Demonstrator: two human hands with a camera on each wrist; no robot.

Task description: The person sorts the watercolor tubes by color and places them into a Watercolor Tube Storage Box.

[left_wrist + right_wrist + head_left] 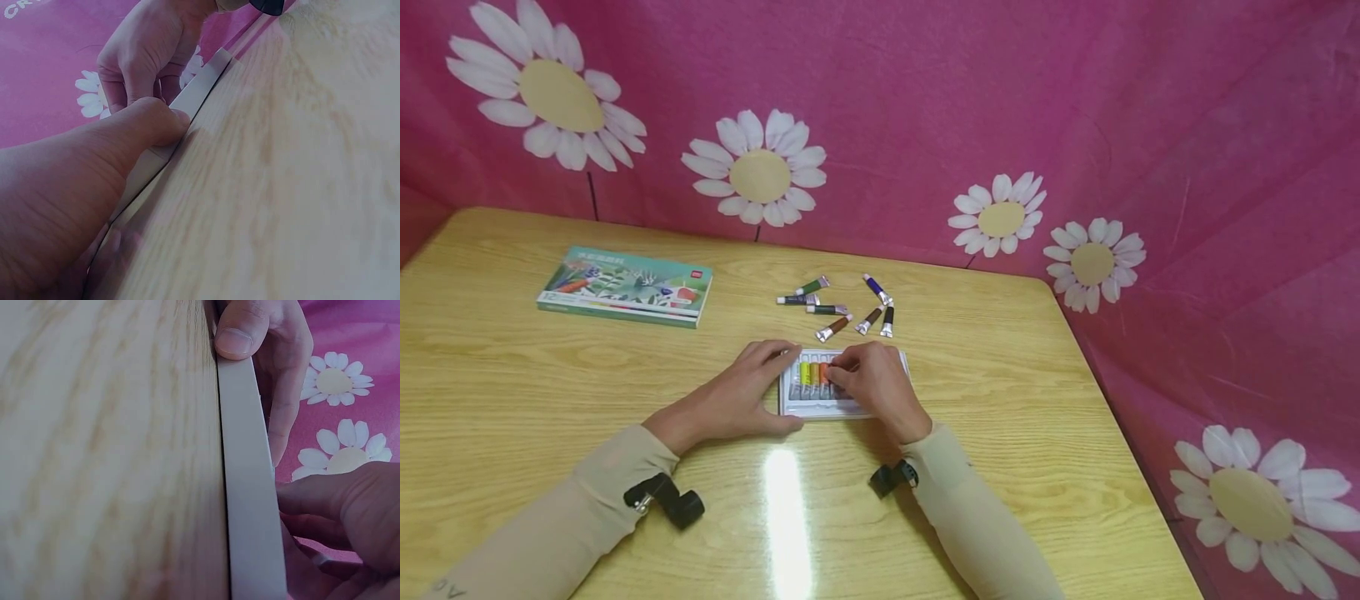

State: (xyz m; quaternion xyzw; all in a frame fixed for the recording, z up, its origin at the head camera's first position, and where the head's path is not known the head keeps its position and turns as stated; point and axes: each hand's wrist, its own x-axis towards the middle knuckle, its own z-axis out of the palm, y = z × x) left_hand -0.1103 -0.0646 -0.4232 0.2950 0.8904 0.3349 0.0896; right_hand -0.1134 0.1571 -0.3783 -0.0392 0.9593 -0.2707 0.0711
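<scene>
A white plastic tray (820, 408) of small paint tubes lies on the table in the head view. Yellow (806, 375), ochre and orange tubes (824, 382) show in its slots. My left hand (741, 396) holds the tray's left end, thumb at the near edge and fingers at the far corner. Over the tray's right half, my right hand (880, 383) pinches a paint tube, mostly hidden by the fingers, beside the orange one. The right wrist view shows the tray's pale side wall (253, 487), with the left thumb (236, 340) on it.
Several loose paint tubes lie beyond the tray, among them a green tube (812, 286), a blue tube (876, 288), a brown tube (833, 328) and a black tube (887, 319). A green illustrated box (625, 286) lies at the back left. A pink flowered cloth (887, 100) hangs behind the table.
</scene>
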